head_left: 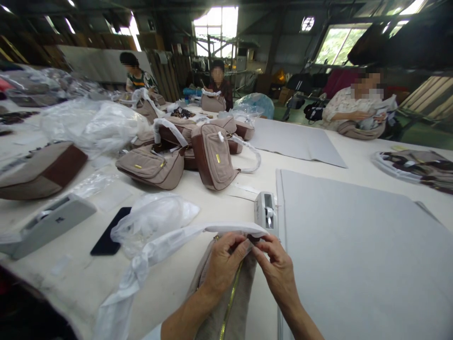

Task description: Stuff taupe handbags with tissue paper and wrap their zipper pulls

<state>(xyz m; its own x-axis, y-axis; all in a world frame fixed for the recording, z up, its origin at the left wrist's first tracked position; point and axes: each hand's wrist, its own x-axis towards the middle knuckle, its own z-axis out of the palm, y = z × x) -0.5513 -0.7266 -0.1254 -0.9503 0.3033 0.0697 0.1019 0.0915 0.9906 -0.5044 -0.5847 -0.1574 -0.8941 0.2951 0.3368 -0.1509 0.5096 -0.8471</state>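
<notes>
A taupe bag (231, 302) with a gold zipper lies at the near table edge under both my hands. My left hand (224, 264) is closed on the bag's top end, fingers pinched. Thumb and fingers of my right hand (278, 267) pinch the same top end, where a strap wrapped in white foam (166, 245) runs off to the left. A grey tape dispenser (266, 211) stands just beyond my hands.
Several finished taupe-and-brown bags (212, 156) are piled mid-table. A crumpled plastic bag (152, 222), a black phone (109, 231) and a second tape dispenser (49, 224) lie left. Grey sheets (354, 245) cover the right. Three people sit at the far side.
</notes>
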